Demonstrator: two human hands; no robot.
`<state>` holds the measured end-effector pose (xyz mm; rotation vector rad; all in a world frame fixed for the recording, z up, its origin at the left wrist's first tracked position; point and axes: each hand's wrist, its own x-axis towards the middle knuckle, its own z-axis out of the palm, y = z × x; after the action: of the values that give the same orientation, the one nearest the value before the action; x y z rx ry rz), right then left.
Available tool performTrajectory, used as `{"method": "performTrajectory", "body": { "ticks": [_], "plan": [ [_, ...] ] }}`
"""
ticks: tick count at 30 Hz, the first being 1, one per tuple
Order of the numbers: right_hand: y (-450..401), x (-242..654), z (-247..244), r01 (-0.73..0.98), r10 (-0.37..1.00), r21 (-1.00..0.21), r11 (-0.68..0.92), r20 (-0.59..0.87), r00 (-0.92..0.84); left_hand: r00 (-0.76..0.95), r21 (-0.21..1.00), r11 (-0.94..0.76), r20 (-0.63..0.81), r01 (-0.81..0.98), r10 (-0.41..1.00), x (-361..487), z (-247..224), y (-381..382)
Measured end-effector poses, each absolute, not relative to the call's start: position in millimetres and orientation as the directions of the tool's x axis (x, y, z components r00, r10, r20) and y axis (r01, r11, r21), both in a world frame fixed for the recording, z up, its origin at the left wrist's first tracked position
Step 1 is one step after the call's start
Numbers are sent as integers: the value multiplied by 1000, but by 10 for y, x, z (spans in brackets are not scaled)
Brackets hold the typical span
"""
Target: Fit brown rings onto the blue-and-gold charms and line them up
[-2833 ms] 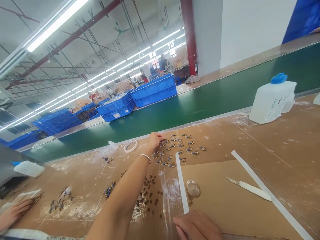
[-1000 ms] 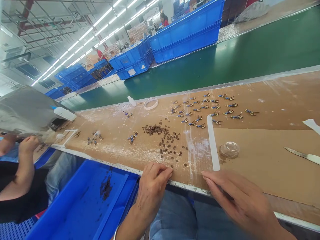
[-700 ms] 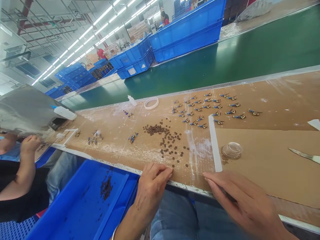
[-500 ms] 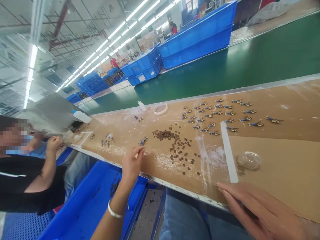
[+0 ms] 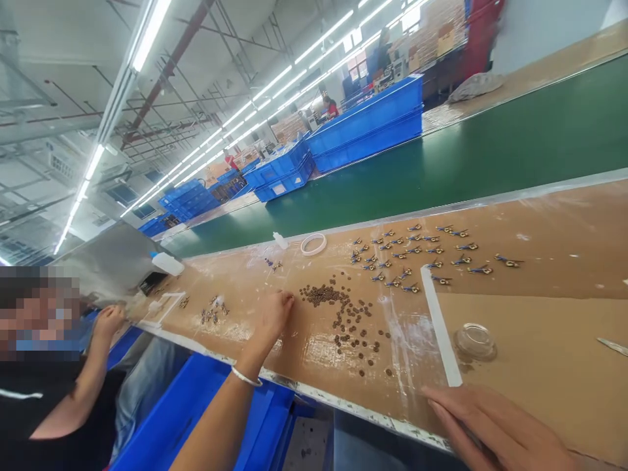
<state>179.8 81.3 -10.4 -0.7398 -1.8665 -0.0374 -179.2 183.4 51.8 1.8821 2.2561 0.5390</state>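
My left hand (image 5: 275, 315), with a white bangle at the wrist, is over the brown table (image 5: 304, 340), its fingers pinched together. Whatever it may hold is too small to make out. Just right of its fingertips lies a pile of small dark discs (image 5: 324, 294), with more discs scattered toward the near edge. My right hand (image 5: 495, 418) is at the lower right near the end of a white tape strip (image 5: 441, 327); its fingers are pressed together, and what they may hold is hidden. Several small blue and yellow figures (image 5: 412, 250) lie in rows beyond the discs.
A clear round dish (image 5: 475, 341) sits right of the tape. Near the far edge are a white ring (image 5: 313, 244) and a small bottle (image 5: 280, 240). Blue crates (image 5: 366, 124) stand beyond the green belt (image 5: 471, 163). A person (image 5: 53, 386) works at the left.
My left hand has moved forward and slightly right, over where a small cluster of figures lay. The camera view has shifted, and my right hand is lower in the picture.
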Motion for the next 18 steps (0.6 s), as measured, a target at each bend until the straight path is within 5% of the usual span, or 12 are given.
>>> {"method": "performTrajectory", "body": {
  "ticks": [5,10,18],
  "plan": [
    [773,1771,20,488,540,-392,780,815,-209,-133,564,27,147,826,980,-1330,695,1546],
    [743,1725,-19,447,594,-485,752,792,-140,-90,891,-15,62,455,994,-742,782,1318],
    [750,1715,3,431,672,-560,708,722,-165,72,937,123,-154,326,985,-135,842,1427]
  ]
}}
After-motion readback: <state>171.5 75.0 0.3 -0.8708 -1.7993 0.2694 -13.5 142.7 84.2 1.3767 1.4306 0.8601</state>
